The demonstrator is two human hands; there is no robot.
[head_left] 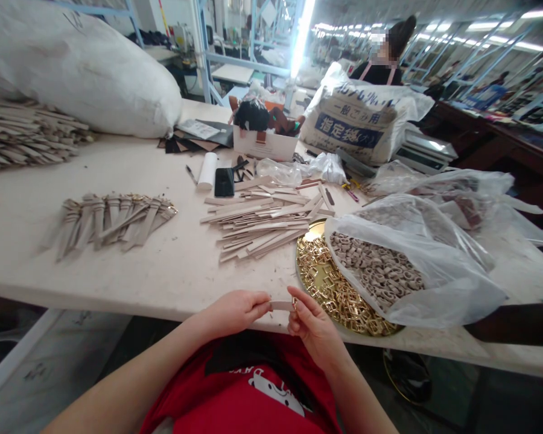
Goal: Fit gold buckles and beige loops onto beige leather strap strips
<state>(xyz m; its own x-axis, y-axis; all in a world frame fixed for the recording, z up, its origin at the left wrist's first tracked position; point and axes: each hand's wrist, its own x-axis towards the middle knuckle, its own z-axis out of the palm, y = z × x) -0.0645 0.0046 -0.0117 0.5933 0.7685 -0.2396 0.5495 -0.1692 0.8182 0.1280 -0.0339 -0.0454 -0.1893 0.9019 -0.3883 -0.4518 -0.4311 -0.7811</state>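
Note:
Between my two hands, at the table's front edge, stretches a short beige strap [281, 305]. My left hand [238, 312] pinches its left end. At the other end my right hand [314, 322] is closed on a small gold buckle, mostly hidden by the fingers. Just right of that hand lies a round gold tray [304, 274] with many gold buckles [346, 301]. A clear plastic bag [438, 295] full of small beige loops [380, 268] rests partly over the tray. Ahead of my hands is a loose pile of beige straps [262, 223].
Straps with buckles [113, 220] lie bundled at left. Behind the pile are a phone [224, 182], a white roll [207, 171] and a white box [265, 144]. Big sacks [117, 78] and more strips [22, 135] fill the far left. A printed bag [353, 123] stands behind, near a person.

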